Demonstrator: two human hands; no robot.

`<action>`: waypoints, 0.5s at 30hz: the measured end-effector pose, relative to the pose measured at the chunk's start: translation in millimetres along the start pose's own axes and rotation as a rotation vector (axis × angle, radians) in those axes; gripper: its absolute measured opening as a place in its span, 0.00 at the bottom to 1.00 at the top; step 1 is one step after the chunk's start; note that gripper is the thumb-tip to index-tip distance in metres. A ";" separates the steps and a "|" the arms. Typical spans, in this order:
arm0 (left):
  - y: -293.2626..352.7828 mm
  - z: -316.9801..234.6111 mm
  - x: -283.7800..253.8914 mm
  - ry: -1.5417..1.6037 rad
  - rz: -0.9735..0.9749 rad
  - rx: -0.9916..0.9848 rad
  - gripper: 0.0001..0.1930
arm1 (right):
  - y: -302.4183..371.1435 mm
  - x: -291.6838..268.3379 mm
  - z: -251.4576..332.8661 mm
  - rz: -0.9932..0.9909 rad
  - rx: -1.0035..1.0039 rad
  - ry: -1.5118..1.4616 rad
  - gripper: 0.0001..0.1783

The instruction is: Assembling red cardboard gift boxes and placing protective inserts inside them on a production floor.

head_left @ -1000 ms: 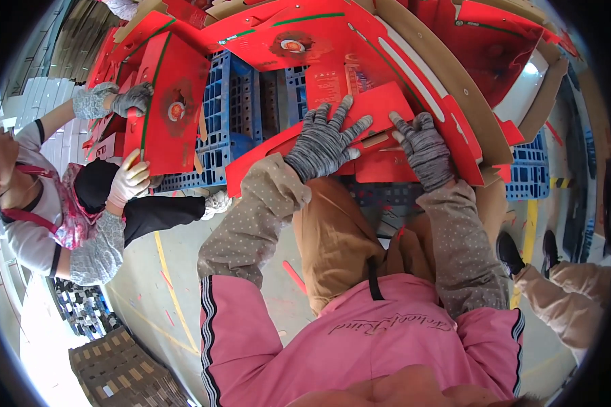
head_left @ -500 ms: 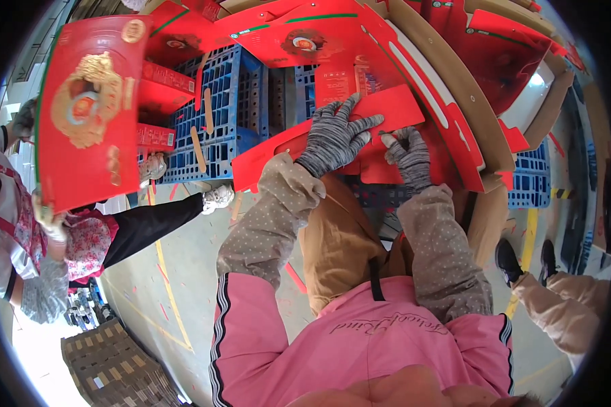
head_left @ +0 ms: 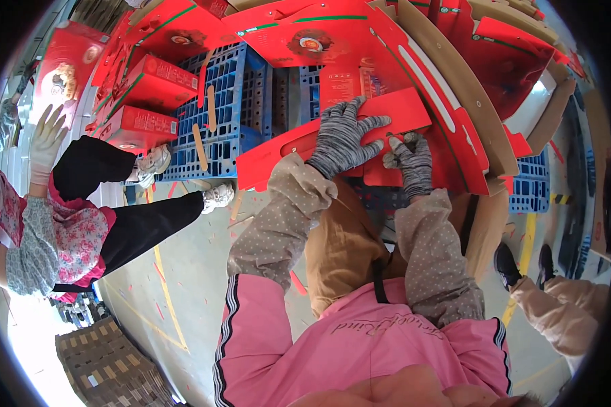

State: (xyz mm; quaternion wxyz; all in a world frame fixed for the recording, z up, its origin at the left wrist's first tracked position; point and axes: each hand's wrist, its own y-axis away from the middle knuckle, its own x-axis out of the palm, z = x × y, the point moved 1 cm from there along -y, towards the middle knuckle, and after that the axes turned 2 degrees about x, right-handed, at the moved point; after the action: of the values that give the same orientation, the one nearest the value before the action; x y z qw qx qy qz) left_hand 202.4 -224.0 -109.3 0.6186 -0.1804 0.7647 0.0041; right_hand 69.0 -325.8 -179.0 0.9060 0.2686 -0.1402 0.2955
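Here, my left hand (head_left: 346,138) lies splayed on the plain red cardboard flap (head_left: 402,110); my right hand (head_left: 413,164) curls near its right end — grip unclear.

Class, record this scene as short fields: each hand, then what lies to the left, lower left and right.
Left hand: spread flat on a red card
Right hand: fingers curled at the red card's near edge; grip unclear
Left: blue pallet with tan strips on it; beyond, a co-worker's gloved hand, fingers spread
Lower left: brown cardboard stack
Right: another person's dark shoes
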 end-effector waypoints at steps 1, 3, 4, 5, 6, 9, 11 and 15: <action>0.5 0.1 0.2 0.002 -0.003 0.000 0.26 | -0.3 -0.6 -0.3 0.000 -0.002 0.003 0.18; 2.3 0.4 0.2 -0.014 0.003 -0.023 0.27 | 0.0 -2.3 -1.0 0.051 0.038 0.012 0.17; 2.2 0.2 -0.2 -0.004 -0.021 -0.019 0.26 | 4.0 6.2 2.7 0.009 0.043 -0.052 0.15; 1.8 -1.1 0.2 -0.001 -0.023 -0.017 0.26 | 0.8 5.7 -1.3 0.006 0.040 -0.050 0.15; 1.7 -3.0 0.9 -0.020 -0.021 -0.023 0.26 | -5.1 5.3 -9.4 -0.008 0.091 -0.135 0.14; 0.1 -2.8 2.0 -0.036 -0.018 -0.031 0.26 | 1.1 18.4 -10.6 -0.052 0.122 -0.258 0.11; 1.4 -1.2 1.7 -0.036 -0.013 -0.031 0.26 | 6.2 24.6 -10.2 -0.168 0.049 -0.207 0.11; 1.8 -6.1 -3.9 -0.019 0.004 -0.003 0.28 | 12.2 -8.3 2.0 0.065 -0.342 0.542 0.19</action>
State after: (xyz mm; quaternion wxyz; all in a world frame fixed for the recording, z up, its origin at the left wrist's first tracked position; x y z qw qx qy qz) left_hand 196.8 -222.6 -104.6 0.6256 -0.1795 0.7592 0.0082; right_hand 54.9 -322.4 -175.8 0.9325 0.0196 0.0500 0.3572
